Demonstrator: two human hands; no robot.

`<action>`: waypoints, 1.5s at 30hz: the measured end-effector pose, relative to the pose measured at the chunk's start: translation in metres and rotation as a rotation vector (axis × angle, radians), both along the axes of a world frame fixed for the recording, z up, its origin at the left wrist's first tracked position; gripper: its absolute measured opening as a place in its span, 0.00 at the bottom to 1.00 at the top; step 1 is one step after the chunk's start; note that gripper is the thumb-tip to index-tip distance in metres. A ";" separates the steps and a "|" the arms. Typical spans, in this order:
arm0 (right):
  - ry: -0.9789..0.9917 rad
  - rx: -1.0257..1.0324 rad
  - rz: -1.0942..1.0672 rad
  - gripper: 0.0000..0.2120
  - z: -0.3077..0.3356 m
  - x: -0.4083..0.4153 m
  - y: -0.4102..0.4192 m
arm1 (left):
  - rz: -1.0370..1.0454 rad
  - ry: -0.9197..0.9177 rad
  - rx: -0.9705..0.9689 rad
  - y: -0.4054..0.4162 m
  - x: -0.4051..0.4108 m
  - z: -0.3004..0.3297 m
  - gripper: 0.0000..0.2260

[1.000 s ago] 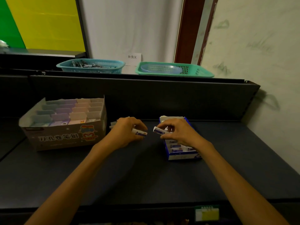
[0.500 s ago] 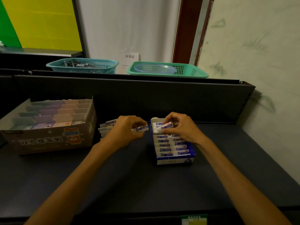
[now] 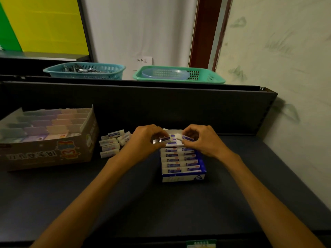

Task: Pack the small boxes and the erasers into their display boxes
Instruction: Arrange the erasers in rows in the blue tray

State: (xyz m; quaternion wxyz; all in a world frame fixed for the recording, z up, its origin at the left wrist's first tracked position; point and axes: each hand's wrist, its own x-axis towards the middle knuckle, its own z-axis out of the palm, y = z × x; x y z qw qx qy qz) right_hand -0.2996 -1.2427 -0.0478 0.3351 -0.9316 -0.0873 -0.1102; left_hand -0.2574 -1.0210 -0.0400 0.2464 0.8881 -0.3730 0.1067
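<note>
A blue and white eraser display box [image 3: 182, 176] stands on the dark table, with rows of wrapped erasers in it. My left hand [image 3: 146, 140] pinches one eraser [image 3: 162, 139] over the box's far left end. My right hand [image 3: 201, 139] pinches another eraser [image 3: 186, 137] over the far right end. A loose pile of erasers [image 3: 112, 144] lies just left of my left hand. Further left stands a cardboard display box [image 3: 48, 154] holding rows of small pastel boxes [image 3: 52, 126].
A dark back panel [image 3: 161, 108] rises behind the table. On the ledge above it sit a blue basket [image 3: 84, 70] and a green basket [image 3: 179, 75]. A wall [image 3: 286, 86] closes the right side.
Both hands have moved together to the far end of the eraser box, each still holding its eraser. The left hand has come right, over the box.
</note>
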 end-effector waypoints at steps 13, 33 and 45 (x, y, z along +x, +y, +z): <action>0.012 -0.141 0.065 0.12 -0.011 0.009 -0.024 | 0.086 0.062 0.254 -0.031 0.001 -0.011 0.17; 0.086 -0.370 0.071 0.15 -0.012 0.010 -0.019 | 0.030 0.026 0.322 -0.030 0.008 -0.018 0.14; 0.109 -0.391 0.079 0.13 -0.010 0.007 -0.015 | 0.041 -0.020 0.366 -0.035 0.006 -0.014 0.13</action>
